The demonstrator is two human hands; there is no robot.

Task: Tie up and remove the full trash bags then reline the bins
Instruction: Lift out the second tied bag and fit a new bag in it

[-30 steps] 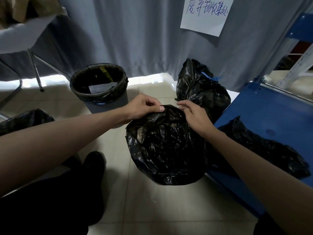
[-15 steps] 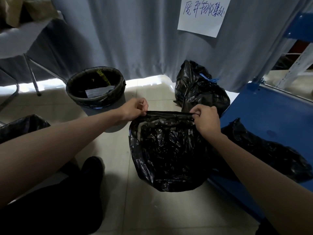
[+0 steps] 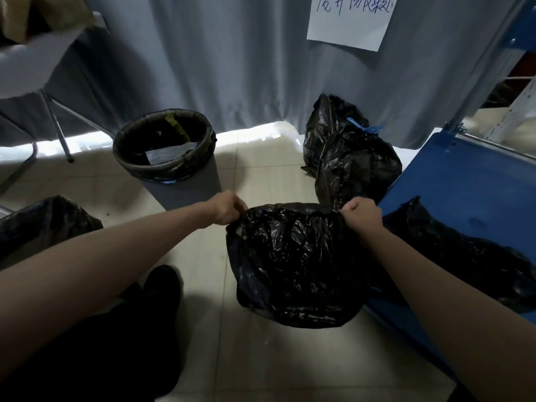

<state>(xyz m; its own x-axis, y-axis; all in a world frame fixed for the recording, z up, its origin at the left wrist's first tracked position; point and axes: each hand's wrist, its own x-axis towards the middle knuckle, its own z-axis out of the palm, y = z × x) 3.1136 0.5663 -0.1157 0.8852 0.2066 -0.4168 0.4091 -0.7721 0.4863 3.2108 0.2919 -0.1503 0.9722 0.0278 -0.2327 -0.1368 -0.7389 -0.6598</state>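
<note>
A black trash bag (image 3: 298, 265) hangs in front of me above the tiled floor, its top edge stretched flat. My left hand (image 3: 227, 208) grips the bag's left top corner and my right hand (image 3: 361, 214) grips the right top corner. Behind on the left stands a grey bin (image 3: 185, 184) lined with a black bag, with paper and scraps inside. A tied black bag (image 3: 351, 161) with a blue drawstring sits on the floor by the curtain. Another black bag (image 3: 475, 256) lies on the blue platform at the right.
A blue platform (image 3: 470, 181) fills the right side. A grey curtain (image 3: 232, 59) with a paper sign (image 3: 348, 21) closes the back. A table with metal legs (image 3: 58, 126) stands at the far left. More black plastic (image 3: 43, 224) lies at the left edge. My dark shoe (image 3: 162, 288) is below.
My hands moved apart from the middle of the bag's top to its two corners, pulling the opening out flat and wide. The bag hangs a little lower in view.
</note>
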